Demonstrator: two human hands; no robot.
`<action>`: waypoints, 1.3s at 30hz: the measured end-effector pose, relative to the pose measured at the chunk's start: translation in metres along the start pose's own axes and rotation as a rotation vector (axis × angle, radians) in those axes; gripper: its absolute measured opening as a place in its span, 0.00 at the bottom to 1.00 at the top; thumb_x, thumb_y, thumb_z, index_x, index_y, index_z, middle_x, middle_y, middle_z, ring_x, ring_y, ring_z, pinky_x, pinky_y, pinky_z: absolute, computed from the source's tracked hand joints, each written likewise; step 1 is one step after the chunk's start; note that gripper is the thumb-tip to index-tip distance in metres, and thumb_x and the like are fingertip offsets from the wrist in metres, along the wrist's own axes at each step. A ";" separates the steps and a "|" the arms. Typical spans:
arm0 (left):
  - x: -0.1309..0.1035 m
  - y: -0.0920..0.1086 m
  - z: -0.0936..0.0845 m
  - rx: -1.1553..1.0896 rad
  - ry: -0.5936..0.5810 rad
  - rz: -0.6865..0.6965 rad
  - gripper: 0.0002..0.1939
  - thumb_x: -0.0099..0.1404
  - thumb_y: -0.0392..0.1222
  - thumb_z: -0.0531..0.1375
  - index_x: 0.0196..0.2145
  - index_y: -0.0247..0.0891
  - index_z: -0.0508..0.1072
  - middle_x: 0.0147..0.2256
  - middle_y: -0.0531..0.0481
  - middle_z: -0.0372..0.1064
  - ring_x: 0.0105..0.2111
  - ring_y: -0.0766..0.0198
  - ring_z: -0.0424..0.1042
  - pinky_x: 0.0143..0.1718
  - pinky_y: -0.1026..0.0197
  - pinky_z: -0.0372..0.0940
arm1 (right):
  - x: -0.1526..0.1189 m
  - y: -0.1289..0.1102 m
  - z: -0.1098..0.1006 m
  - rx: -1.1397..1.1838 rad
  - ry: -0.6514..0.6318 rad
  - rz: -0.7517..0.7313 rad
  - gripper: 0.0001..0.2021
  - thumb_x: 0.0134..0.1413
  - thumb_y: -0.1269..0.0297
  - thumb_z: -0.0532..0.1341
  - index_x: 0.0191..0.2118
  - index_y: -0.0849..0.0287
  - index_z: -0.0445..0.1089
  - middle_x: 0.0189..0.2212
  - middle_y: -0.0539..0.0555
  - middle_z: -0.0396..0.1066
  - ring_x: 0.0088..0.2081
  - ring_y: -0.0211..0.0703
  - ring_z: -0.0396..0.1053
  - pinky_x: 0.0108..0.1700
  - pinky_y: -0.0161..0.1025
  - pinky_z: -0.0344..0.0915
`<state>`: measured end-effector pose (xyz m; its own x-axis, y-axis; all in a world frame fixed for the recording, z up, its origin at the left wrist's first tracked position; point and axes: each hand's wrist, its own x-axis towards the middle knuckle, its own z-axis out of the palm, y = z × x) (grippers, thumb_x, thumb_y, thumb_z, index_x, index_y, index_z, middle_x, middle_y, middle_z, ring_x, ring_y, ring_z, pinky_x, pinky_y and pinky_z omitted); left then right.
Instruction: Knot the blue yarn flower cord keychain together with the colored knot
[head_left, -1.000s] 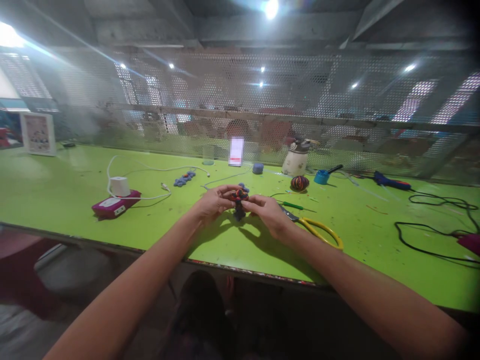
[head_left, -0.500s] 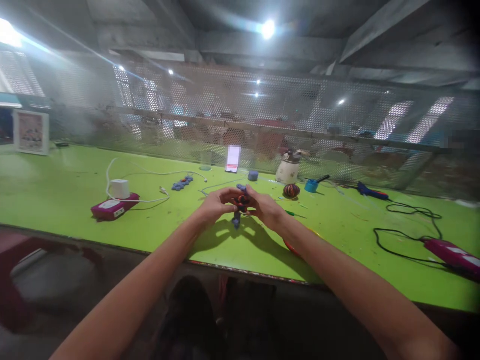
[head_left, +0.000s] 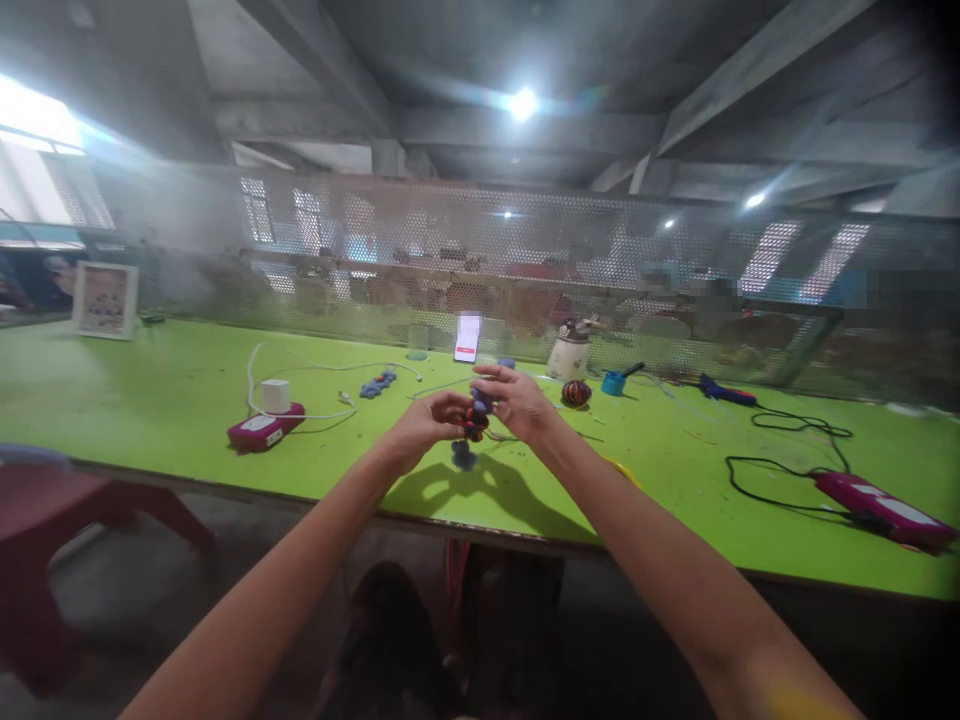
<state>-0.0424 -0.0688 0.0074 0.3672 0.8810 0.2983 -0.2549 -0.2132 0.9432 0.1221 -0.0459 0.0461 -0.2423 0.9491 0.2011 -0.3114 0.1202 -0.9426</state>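
Two bare forearms are stretched over the near edge of a green table point(head_left: 315, 475), below which a dark-clothed leg point(head_left: 390, 630) is partly seen. At the left, a dark red stool point(head_left: 82, 500) is placed beside the table.

A small knotted piece point(head_left: 474, 425), blue-grey at both ends and red and black in the middle, is held up over the near middle of the table. Its middle is pinched by the closed fingers of the left hand point(head_left: 429, 425), while its upper blue-grey part is gripped by the fingers of the right hand point(head_left: 519, 400). A shadow is cast on the table below.

By the right forearm, a yellow handle point(head_left: 622, 470) is mostly hidden. Farther right, a purple power strip point(head_left: 885, 508) is joined to a black cord point(head_left: 784, 508); at the left, a white adapter point(head_left: 275, 396) is plugged into another purple strip point(head_left: 262, 430).

Beyond the hands, a row of blue-grey knots point(head_left: 377, 384), a striped yarn ball point(head_left: 576, 394), a blue pot point(head_left: 613, 383) and a blue-handled tool point(head_left: 727, 392) are spread out. Behind these, a lit phone point(head_left: 466, 340) is stood upright between a clear cup point(head_left: 417, 343) and a pale jug point(head_left: 568, 352). The far side is bounded by a perforated screen point(head_left: 375, 240).
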 end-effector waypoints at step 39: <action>-0.016 -0.021 -0.043 0.499 0.134 -0.308 0.16 0.49 0.32 0.64 0.39 0.34 0.75 0.29 0.46 0.74 0.23 0.63 0.68 0.29 0.58 0.62 | 0.071 0.039 -0.026 -0.855 -0.614 0.327 0.21 0.39 0.49 0.69 0.17 0.60 0.63 0.12 0.43 0.55 0.16 0.28 0.44 0.19 0.34 0.38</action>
<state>-0.0809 -0.0600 -0.0234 0.2329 0.9724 0.0104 0.3079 -0.0839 0.9477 0.1164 0.0341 0.0172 -0.6860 0.6944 -0.2173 0.5326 0.2758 -0.8001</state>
